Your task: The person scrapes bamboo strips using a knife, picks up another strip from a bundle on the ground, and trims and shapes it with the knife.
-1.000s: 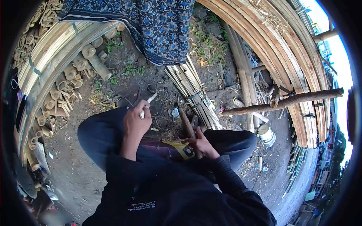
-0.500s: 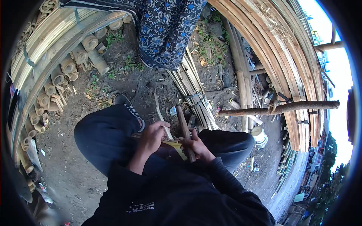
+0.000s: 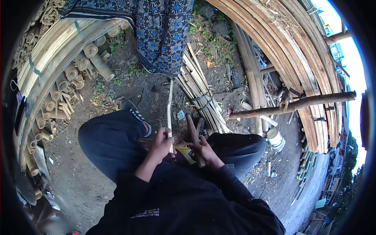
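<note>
My left hand (image 3: 159, 148) is closed around a long, pale bamboo strip (image 3: 169, 105), which points away from me toward the hanging cloth. In my right hand (image 3: 207, 152) is a thick brown wooden stick (image 3: 192, 129), tilted slightly to the left at its far end; whether a blade is attached to it I cannot tell. Between the hands, something yellow (image 3: 185, 153) lies over my lap, partly covered. A tied bundle of bamboo strips (image 3: 199, 94) rests on the ground just beyond the stick.
Patterned blue cloth (image 3: 160, 39) hangs ahead. Cut bamboo poles (image 3: 72, 72) are stacked at left under long slats (image 3: 51, 47). Long timber planks (image 3: 274, 51) arch along the right, with a rough branch (image 3: 293, 105) across them. A white bucket (image 3: 275, 140) stands beside my right knee.
The bamboo strip has swung more upright and now reaches farther out from my left hand, which has moved slightly right. My right hand still grips the wooden stick. The view has shifted a little.
</note>
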Motion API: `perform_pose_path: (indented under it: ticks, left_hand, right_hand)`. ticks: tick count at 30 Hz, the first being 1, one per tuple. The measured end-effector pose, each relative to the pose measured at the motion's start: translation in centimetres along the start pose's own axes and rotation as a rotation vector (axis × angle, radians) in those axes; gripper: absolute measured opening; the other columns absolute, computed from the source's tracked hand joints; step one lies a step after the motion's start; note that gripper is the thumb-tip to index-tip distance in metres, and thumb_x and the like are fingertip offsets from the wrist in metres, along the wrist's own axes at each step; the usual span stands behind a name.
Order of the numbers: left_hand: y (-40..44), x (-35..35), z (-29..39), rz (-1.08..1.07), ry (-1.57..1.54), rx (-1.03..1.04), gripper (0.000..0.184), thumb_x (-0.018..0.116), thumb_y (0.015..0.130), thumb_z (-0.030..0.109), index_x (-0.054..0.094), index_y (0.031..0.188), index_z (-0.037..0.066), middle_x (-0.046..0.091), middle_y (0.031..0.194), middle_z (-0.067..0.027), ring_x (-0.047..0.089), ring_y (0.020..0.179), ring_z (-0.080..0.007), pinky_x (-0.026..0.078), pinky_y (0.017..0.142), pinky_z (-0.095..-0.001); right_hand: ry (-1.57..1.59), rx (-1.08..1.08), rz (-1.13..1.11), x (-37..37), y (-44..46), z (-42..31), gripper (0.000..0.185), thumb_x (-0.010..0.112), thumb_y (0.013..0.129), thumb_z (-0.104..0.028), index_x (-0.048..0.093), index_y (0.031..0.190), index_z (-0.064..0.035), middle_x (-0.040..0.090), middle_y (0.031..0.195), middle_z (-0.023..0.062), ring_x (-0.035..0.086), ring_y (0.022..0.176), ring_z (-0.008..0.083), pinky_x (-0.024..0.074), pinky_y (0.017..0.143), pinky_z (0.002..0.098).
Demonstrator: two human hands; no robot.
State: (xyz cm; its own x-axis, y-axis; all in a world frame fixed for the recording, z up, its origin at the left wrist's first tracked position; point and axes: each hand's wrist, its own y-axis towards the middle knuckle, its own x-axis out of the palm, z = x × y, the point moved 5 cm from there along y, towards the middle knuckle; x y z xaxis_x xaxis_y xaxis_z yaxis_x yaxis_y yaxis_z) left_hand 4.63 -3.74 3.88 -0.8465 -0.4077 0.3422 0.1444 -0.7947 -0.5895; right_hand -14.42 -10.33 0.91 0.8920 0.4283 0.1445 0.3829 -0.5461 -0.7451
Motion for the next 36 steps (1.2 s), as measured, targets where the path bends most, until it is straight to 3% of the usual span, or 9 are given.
perform_pose_path:
  ticks: [1, 5, 8, 10, 13, 20, 25, 32, 36]
  left_hand:
    - [1.6, -0.4, -2.4, 0.075, -0.007, -0.139, 0.036, 0.049, 0.087, 0.007, 0.034, 0.12, 0.009, 0.051, 0.079, -0.0082, 0.049, 0.041, -0.0131, 0.037, 0.032, -0.0275]
    - [2.3, -0.8, -3.8, 0.241, 0.112, -0.052, 0.023, 0.047, 0.089, 0.009, 0.04, 0.111, 0.011, 0.048, 0.071, -0.0043, 0.042, 0.038, -0.011, 0.031, 0.03, -0.0287]
    - [2.8, -0.8, -3.7, 0.124, -0.064, -0.162, 0.009, 0.048, 0.091, 0.013, 0.044, 0.1, 0.014, 0.047, 0.069, -0.0015, 0.042, 0.039, -0.0102, 0.031, 0.032, -0.0285]
    - [2.5, -0.5, -3.8, 0.091, -0.112, -0.193, 0.003, 0.049, 0.093, 0.018, 0.046, 0.093, 0.017, 0.047, 0.07, 0.0016, 0.043, 0.044, -0.0091, 0.036, 0.04, -0.0278]
    - [0.9, 2.0, -4.8, 0.086, -0.589, -0.261, 0.002, 0.048, 0.096, 0.022, 0.046, 0.095, 0.022, 0.048, 0.072, 0.0043, 0.043, 0.052, -0.0085, 0.041, 0.055, -0.029]
    - [-3.5, 5.2, -5.1, -0.021, -0.496, -0.207, 0.004, 0.039, 0.096, 0.023, 0.042, 0.098, 0.021, 0.047, 0.074, 0.0033, 0.041, 0.051, -0.0075, 0.036, 0.047, -0.0256]
    - [-1.5, 2.5, -7.9, 0.052, -0.444, -0.319, 0.006, 0.041, 0.091, 0.019, 0.045, 0.087, 0.016, 0.045, 0.068, 0.0023, 0.04, 0.05, -0.0087, 0.033, 0.043, -0.0243]
    - [-1.1, 2.2, -7.1, 0.074, -0.233, -0.116, 0.007, 0.039, 0.089, 0.015, 0.046, 0.09, 0.017, 0.044, 0.066, 0.0028, 0.038, 0.046, -0.0092, 0.03, 0.038, -0.0259]
    - [-0.7, 1.8, -7.4, 0.16, -0.234, -0.177, 0.011, 0.037, 0.091, 0.021, 0.047, 0.093, 0.017, 0.043, 0.064, 0.0029, 0.037, 0.045, -0.0089, 0.029, 0.037, -0.0261]
  right_hand:
    - [0.013, 0.025, -0.006, -0.1, 0.0, 0.1, 0.048, 0.063, 0.083, -0.01, 0.037, 0.122, -0.0057, 0.054, 0.083, 0.0071, 0.054, 0.055, 0.0144, 0.0456, 0.048, 0.028]
    - [0.04, 0.042, -0.03, 0.0, -0.7, 0.2, 0.044, 0.061, 0.081, -0.009, 0.041, 0.12, -0.0043, 0.057, 0.085, 0.0079, 0.055, 0.057, 0.015, 0.047, 0.05, 0.0284]
    - [0.007, 0.001, -0.023, 0.7, -1.9, 0.6, 0.041, 0.059, 0.081, -0.008, 0.042, 0.119, -0.0028, 0.058, 0.085, 0.0084, 0.056, 0.058, 0.0151, 0.0481, 0.051, 0.0288]
    - [-0.018, -0.027, -0.009, 1.0, -2.6, 1.2, 0.042, 0.059, 0.081, -0.008, 0.042, 0.119, -0.0023, 0.059, 0.086, 0.0086, 0.057, 0.058, 0.0154, 0.0485, 0.051, 0.0295]
    - [0.068, -0.008, -0.052, 1.1, -3.3, 3.2, 0.042, 0.059, 0.081, -0.008, 0.043, 0.12, -0.0022, 0.059, 0.087, 0.0095, 0.058, 0.059, 0.0156, 0.0494, 0.05, 0.0293]
    - [0.155, -0.085, -0.08, 2.0, -5.5, 3.5, 0.035, 0.057, 0.082, -0.007, 0.046, 0.115, -0.0018, 0.059, 0.085, 0.0097, 0.058, 0.061, 0.0161, 0.05, 0.05, 0.0288]
    - [0.125, -0.076, -0.06, 3.1, -6.2, 3.5, 0.036, 0.057, 0.082, -0.007, 0.045, 0.115, -0.0012, 0.059, 0.085, 0.01, 0.058, 0.061, 0.0163, 0.0496, 0.052, 0.0293]
    - [0.004, -0.02, -0.013, 4.5, -6.1, 4.2, 0.022, 0.055, 0.086, -0.012, 0.05, 0.105, -0.0032, 0.058, 0.083, 0.009, 0.059, 0.059, 0.0164, 0.0503, 0.048, 0.0296]
    - [-0.049, 0.07, -0.043, 4.5, -5.1, 4.9, 0.02, 0.054, 0.088, -0.02, 0.053, 0.101, -0.0044, 0.06, 0.082, 0.0075, 0.059, 0.059, 0.0149, 0.0498, 0.047, 0.0287]
